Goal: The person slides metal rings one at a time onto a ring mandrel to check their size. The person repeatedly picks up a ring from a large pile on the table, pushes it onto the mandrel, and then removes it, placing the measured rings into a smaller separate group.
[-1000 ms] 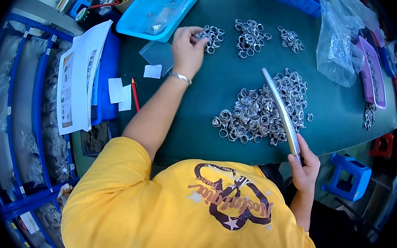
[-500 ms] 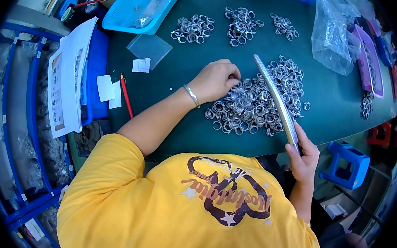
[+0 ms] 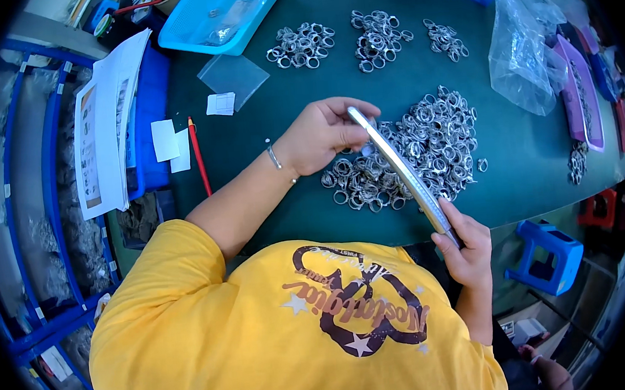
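Note:
My right hand (image 3: 470,248) grips the lower end of a silver ring mandrel (image 3: 407,175), a long tapered rod with graduation marks. The rod slants up and to the left over a large heap of silver-coloured rings (image 3: 435,139). At its narrow tip is my left hand (image 3: 316,138), the fingers bent and closed around the tip at the heap's left edge. Whatever those fingers hold, if anything, is too small and hidden to make out. A bangle sits on the left wrist.
Three smaller ring piles, a left one (image 3: 302,46), a middle one (image 3: 378,40) and a right one (image 3: 446,39), lie farther back on the green table (image 3: 285,211). Around them are a light-blue tray (image 3: 178,32), a red pen (image 3: 199,156), a plastic bag (image 3: 518,72) and a pink basket (image 3: 573,90).
My left hand has risen from the heap to the mandrel's tip. The mandrel has tilted left and moved toward that hand, with my right hand shifting slightly left and down.

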`<state>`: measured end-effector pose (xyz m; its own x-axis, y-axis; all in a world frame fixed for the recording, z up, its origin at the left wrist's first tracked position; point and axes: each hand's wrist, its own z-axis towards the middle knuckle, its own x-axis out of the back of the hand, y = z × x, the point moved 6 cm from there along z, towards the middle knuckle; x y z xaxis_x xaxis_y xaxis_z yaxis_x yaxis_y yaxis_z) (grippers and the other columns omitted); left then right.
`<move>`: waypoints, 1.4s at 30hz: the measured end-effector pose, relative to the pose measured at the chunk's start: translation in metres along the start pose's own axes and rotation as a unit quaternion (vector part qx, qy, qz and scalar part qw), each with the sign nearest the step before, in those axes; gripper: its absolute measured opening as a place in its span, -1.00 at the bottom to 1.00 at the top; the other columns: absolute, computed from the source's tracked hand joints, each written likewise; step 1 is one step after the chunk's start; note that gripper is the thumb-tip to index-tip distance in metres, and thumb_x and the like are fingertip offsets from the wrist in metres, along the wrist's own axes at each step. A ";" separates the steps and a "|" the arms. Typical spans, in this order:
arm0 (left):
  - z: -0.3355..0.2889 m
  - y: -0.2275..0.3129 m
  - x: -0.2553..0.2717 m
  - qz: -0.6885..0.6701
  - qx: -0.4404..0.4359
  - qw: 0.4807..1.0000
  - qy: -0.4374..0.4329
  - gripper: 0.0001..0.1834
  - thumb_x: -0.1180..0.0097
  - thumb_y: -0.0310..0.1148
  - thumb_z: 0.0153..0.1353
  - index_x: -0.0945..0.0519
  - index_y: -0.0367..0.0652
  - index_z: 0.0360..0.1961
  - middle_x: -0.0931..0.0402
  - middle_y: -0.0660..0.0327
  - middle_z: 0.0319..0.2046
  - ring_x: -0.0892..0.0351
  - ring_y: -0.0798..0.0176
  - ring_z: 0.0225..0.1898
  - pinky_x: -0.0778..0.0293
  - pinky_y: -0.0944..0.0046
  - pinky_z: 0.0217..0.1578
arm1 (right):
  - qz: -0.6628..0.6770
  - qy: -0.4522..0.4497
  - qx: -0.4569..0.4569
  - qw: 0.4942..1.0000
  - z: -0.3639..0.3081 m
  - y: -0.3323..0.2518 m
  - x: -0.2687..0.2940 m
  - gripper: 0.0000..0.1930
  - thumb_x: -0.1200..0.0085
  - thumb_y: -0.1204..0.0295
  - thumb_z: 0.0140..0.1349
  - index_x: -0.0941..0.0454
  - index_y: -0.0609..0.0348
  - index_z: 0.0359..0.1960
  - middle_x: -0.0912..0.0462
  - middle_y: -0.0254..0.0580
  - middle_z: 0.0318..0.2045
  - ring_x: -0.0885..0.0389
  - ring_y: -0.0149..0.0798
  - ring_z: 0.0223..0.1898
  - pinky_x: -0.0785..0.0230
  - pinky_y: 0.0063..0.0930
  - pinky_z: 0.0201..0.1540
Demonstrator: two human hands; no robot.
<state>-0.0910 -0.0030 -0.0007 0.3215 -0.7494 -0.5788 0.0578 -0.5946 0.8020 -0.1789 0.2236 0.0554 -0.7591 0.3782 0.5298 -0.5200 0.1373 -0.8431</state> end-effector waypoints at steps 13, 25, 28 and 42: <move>-0.010 -0.004 -0.030 0.101 -0.064 0.989 -0.091 -0.65 -0.35 -0.60 -0.26 -0.59 -0.25 -0.33 -0.42 0.18 -0.31 -0.44 0.38 -0.30 -0.41 0.48 -0.30 | -0.016 0.009 0.091 0.996 0.011 -0.015 -0.007 -0.50 -0.15 0.65 -0.15 -0.44 0.32 -0.04 -0.46 -0.11 -0.61 -0.42 -0.22 -0.66 -0.28 -0.51 -0.56; -0.005 -0.009 -0.037 0.081 -0.044 0.991 -0.098 -0.70 -0.25 -0.64 -0.14 -0.53 -0.28 -0.30 -0.41 0.18 -0.31 -0.45 0.38 -0.32 -0.43 0.47 -0.30 | 0.033 0.004 0.023 0.999 0.000 -0.006 -0.005 -0.49 -0.16 0.62 -0.09 -0.41 0.32 0.00 -0.54 -0.04 -0.47 -0.52 -0.25 -0.51 -0.35 -0.56 -0.39; 0.001 0.005 -0.015 -0.011 -0.076 0.997 -0.005 -0.72 -0.10 -0.64 -0.02 -0.48 -0.29 -0.21 -0.41 0.16 -0.36 -0.45 0.39 -0.42 -0.42 0.48 -0.36 | 0.065 0.018 0.007 0.998 -0.006 0.000 0.002 -0.49 -0.16 0.62 -0.07 -0.40 0.34 0.01 -0.57 -0.09 -0.43 -0.53 -0.34 -0.45 -0.35 -0.60 -0.33; 0.002 0.007 0.000 0.628 -0.126 0.767 0.032 -0.94 -0.16 -0.51 -0.04 -0.54 -0.23 -0.49 -0.38 0.21 -0.46 -0.42 0.25 -0.45 -0.37 0.33 -0.37 | 0.420 0.165 -0.236 0.861 0.059 0.043 0.047 -0.51 0.12 0.57 0.14 -0.17 0.38 0.16 -0.38 -0.31 -0.61 -0.22 -0.55 -0.76 -0.03 -0.69 -0.74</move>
<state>-0.0925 -0.0079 0.0049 0.3178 -0.6641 0.6767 -0.1567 0.6671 0.7283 -0.2598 0.1931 0.0495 -0.5978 0.7535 -0.2736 0.4329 0.0162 -0.9013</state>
